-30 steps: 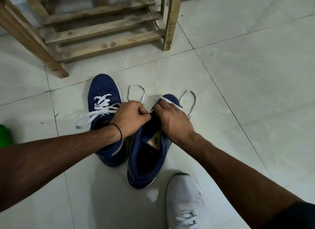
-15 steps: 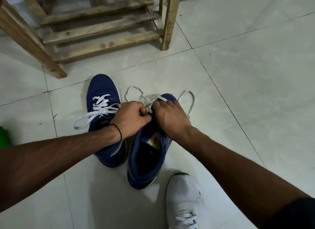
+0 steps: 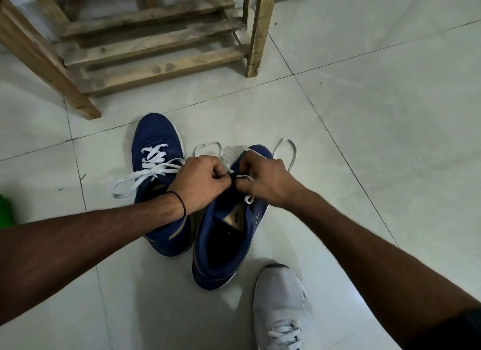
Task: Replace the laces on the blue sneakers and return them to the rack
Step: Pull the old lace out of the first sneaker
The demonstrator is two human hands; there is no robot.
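Observation:
Two blue sneakers stand side by side on the tiled floor. The left sneaker [image 3: 156,144] is laced with a white lace [image 3: 153,164] whose ends trail loose to the left. Over the right sneaker [image 3: 223,243], my left hand [image 3: 200,183] and my right hand [image 3: 265,180] meet above its tongue. Both hands pinch its white lace [image 3: 289,151], which loops out beyond the toe on each side. A short lace end [image 3: 249,199] sticks out below my right hand. The eyelets under my hands are hidden.
The wooden slatted shoe rack [image 3: 156,47] stands just beyond the sneakers, its lower shelf bare. A white sneaker [image 3: 283,308] on a foot is at the bottom, close to the right blue sneaker's heel. Something green [image 3: 5,209] shows at the left edge.
My right hand has drawn back from the toe towards the tongue and turned, closing up against my left hand. The lace loops beyond the toe have shifted a little.

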